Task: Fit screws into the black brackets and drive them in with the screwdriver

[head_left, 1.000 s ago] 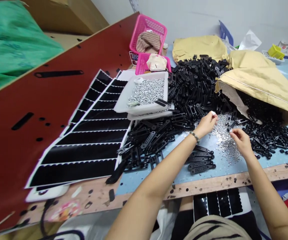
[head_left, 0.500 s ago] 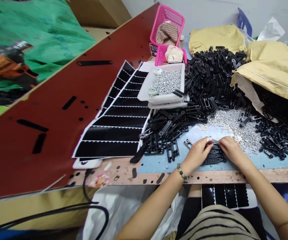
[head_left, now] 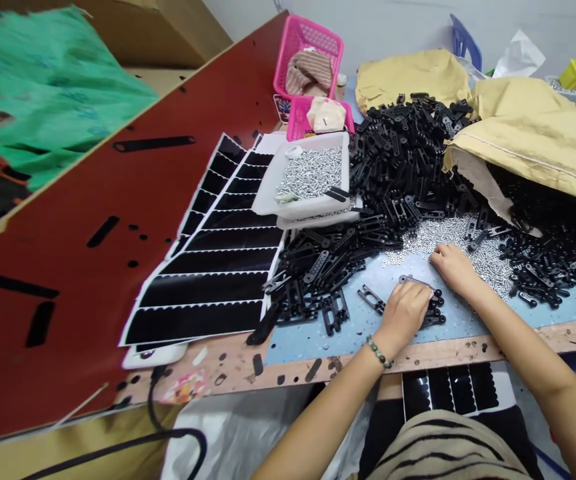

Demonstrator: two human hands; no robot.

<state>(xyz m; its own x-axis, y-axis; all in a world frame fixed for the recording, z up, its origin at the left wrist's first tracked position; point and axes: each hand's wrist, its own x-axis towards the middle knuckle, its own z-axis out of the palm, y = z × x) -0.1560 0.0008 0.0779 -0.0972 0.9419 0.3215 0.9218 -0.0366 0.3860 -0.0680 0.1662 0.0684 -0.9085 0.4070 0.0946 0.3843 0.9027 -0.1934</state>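
Note:
My left hand [head_left: 407, 308] is closed over a row of black plastic links [head_left: 435, 320] on the blue mat, with its fingers curled round one of them. A link's flat end with a hole shows above the knuckles. My right hand [head_left: 454, 268] rests at the near edge of a spread of small silver metal pins and nuts [head_left: 438, 233]. Its fingers are bent and drawn together at the tips; whatever is between them is too small to make out. Left of my left hand lies a loose forked black link [head_left: 371, 299].
A large heap of black links [head_left: 408, 153] rises behind, beside an open yellow sack [head_left: 533, 147]. A white tub of silver pins [head_left: 268, 190] stands on sheets of black strips [head_left: 208, 287]. Pink baskets [head_left: 338, 47] and a slanted red board [head_left: 83, 193] are to the left.
My hands have parted. The right one has moved forward to the silver pieces, while the left has come down over the row of links. The whole view has shifted slightly.

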